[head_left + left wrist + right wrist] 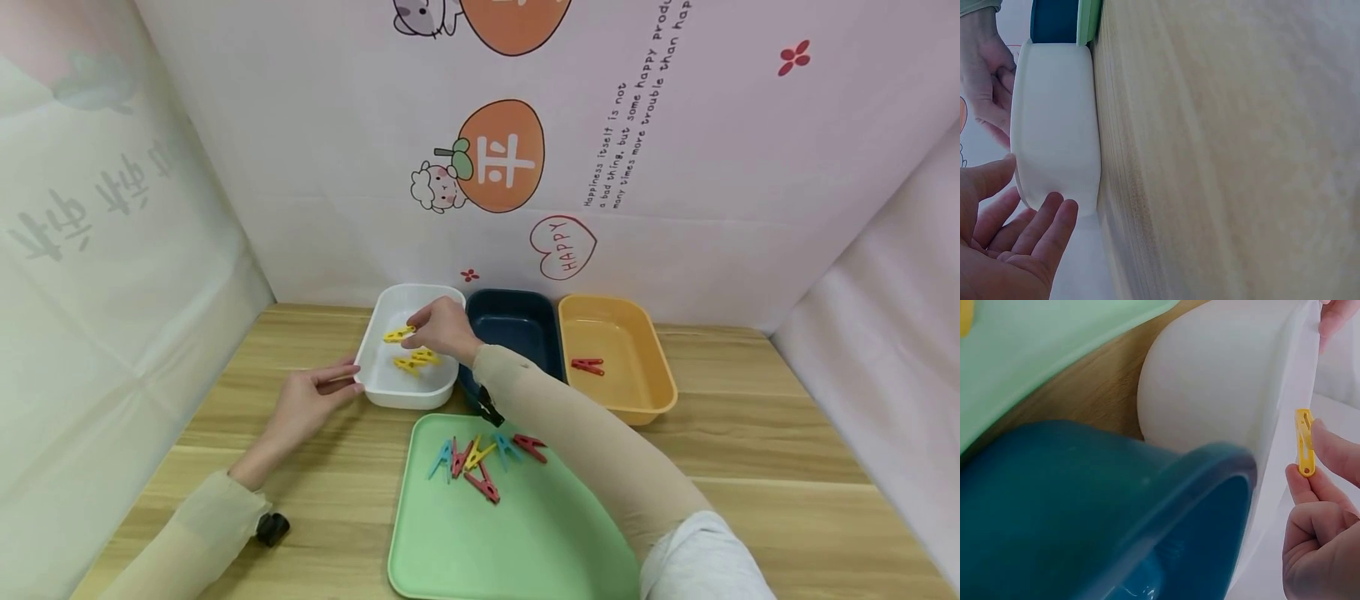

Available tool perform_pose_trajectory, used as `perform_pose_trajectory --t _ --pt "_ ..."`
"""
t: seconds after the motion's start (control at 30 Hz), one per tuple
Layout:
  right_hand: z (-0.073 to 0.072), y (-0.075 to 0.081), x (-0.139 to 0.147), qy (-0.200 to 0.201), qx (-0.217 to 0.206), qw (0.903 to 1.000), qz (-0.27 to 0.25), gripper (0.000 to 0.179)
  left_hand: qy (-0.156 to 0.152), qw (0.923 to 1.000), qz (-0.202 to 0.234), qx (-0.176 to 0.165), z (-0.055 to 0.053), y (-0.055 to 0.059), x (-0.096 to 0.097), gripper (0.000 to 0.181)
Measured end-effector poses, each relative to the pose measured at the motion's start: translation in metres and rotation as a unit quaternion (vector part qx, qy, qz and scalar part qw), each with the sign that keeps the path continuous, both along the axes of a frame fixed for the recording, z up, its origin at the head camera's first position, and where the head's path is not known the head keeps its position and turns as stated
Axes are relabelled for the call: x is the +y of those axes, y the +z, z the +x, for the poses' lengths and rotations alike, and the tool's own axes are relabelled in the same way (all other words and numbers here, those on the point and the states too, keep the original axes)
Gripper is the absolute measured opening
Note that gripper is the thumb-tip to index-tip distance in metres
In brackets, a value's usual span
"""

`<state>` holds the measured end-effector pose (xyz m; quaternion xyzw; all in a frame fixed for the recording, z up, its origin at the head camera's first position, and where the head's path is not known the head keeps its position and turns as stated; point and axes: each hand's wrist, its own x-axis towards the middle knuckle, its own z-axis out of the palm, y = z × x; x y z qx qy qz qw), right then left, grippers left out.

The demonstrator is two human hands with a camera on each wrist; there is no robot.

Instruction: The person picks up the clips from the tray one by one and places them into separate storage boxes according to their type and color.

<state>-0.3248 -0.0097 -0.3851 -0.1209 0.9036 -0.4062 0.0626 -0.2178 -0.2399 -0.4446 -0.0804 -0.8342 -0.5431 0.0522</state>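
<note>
Over the white bin [397, 400], my right hand [446, 329] pinches a yellow clothespin [1305, 444] between thumb and fingertips. More yellow clothespins [410, 365] lie on the bin's floor below it. My left hand [307, 404] touches the bin's left end with fairly straight fingers; in the left wrist view its thumb [997, 175] is at the rim and its other fingertips are by the outer wall. On the green tray [510, 550] lie several clothespins: blue ones [442, 458], red ones [483, 486] and a yellow one [477, 454].
A dark blue bin [513, 293] stands right of the white one, partly hidden by the right arm. Next to it is an orange-yellow bin [637, 358] holding a red clothespin [587, 367]. A printed curtain [675, 250] rises behind the bins on the wooden table [750, 467].
</note>
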Motion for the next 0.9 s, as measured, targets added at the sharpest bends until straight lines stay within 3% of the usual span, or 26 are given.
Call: perform_pose_trajectory --t 0.27,0.47,0.9 --pt "0.004 0.002 0.001 -0.018 -0.030 0.9993 0.016 0.041 -0.003 1.0000 0.007 -0.001 0.001 -0.001 0.003 0.040" --pt "0.013 0.008 0.013 0.000 -0.010 0.9999 0.004 0.031 0.000 1.0000 0.004 0.000 0.000 -0.004 0.003 0.041" --pt "0.063 0.030 0.051 0.077 0.062 0.9950 0.012 0.004 0.004 0.9999 -0.010 0.003 -0.002 -0.006 0.000 0.041"
